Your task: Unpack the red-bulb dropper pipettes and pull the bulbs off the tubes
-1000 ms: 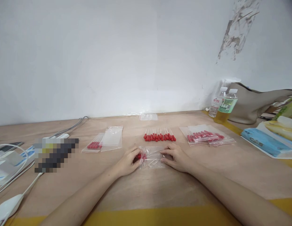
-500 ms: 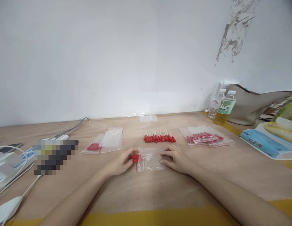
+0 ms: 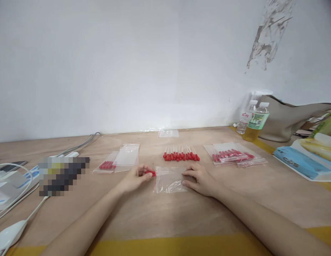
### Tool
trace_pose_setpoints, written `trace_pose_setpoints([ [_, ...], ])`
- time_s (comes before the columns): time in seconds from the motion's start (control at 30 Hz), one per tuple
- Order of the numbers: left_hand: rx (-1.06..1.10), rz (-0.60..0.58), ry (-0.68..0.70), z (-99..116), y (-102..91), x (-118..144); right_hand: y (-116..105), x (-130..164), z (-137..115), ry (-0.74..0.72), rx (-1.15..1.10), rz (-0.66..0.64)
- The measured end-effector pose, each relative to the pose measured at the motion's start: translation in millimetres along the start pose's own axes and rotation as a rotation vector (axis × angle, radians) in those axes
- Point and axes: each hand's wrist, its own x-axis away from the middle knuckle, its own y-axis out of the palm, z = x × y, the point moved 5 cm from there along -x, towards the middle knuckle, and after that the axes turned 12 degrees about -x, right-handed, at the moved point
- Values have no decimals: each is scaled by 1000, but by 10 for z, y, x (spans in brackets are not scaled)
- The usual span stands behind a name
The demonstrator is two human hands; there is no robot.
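Fingers: left hand [image 3: 135, 179] pinches red-tipped sticks [image 3: 150, 173] | right hand [image 3: 200, 179] flat on clear bag [image 3: 169, 179]

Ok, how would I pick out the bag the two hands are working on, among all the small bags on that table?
On the wooden table, look just in front of the loose row of red-tipped sticks. The clear zip bag lies flat between the left hand and right hand. Unlike the filled bags at right, it looks nearly empty.
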Motion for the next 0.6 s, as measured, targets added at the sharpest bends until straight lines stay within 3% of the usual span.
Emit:
trace_pose_setpoints([
  [0.13, -80, 247, 82, 94, -630, 71, 6, -1, 6, 6, -2, -5],
  [0.2, -131, 498, 127, 128, -922, 123, 2, -2, -1, 3, -2, 0],
  [0.27, -227, 707, 162, 143, -1027, 135, -5, -2, -8, -1, -1, 9],
  [0.3, -301, 761, 188, 151, -994, 106, -7, -2, -10, -2, 0, 12],
  [0.37, -492, 724, 280, 169, -778, -34, -6, 0, -8, -5, 0, 12],
  [0.5, -766, 401, 521, 152, -160, -413, 5, 4, 7, -10, 3, 9],
  [0.6, -837, 307, 542, 124, 83, -620, 7, 4, 10, -12, 3, 13],
])
